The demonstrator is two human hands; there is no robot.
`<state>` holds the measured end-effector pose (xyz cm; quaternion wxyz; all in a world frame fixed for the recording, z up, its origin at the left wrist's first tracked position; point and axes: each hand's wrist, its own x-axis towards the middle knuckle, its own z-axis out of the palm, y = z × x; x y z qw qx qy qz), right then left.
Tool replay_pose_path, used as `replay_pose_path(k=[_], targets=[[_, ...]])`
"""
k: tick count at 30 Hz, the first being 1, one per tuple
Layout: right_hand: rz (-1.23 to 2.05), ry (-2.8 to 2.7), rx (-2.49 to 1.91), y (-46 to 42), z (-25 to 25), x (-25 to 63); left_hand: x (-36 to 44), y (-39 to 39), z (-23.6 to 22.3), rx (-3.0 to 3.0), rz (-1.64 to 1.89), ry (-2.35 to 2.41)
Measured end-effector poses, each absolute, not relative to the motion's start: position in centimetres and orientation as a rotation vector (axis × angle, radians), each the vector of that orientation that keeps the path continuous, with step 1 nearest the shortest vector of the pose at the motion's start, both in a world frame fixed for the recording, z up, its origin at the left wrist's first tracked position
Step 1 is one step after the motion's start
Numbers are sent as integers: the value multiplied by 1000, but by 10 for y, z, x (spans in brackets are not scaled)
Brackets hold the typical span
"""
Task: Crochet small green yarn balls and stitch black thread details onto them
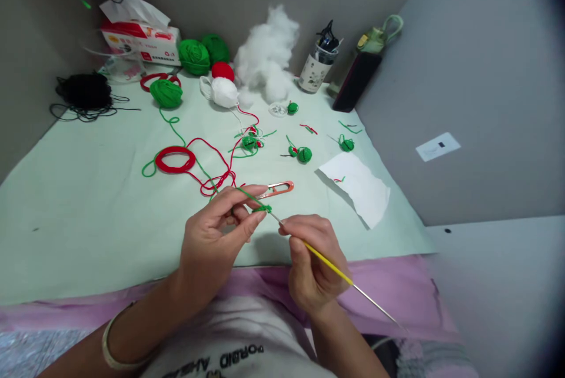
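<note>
Between the thumb and fingers of my left hand [216, 228] is a small green crochet piece [263, 208], and green yarn runs over the forefinger. My right hand [315, 260] grips a crochet hook [329, 263] by its yellow handle. The hook's thin metal tip meets the green piece, and its other metal end sticks out toward the lower right. Just beyond my left fingertips lies a pair of orange-handled thread snips [280, 188], partly hidden by the hand. The green yarn leads back toward a green yarn ball [166, 93].
A red yarn ring [175, 159] with tangled red strands lies left of centre. Several small green crocheted balls [304, 155] sit mid-table. White paper [357, 189] lies at right. Along the back stand a tissue pack [141, 42], white stuffing [269, 54], a pen holder [318, 66] and a bottle [371, 42].
</note>
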<state>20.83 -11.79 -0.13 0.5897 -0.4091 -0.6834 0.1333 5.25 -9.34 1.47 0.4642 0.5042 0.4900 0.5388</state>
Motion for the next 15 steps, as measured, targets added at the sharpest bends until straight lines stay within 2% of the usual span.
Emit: replay_pose_path(k=[4,11,15], targets=[[413,-1513,-949,-116,-3,203,53,-95,14,1296,1394,1245],[825,-1073,-924,-109,-17,189,57,-92,17,1165,1324,1185],[861,-1075,-927,-109,-19,189,57,-93,18,1084,1259,1133]])
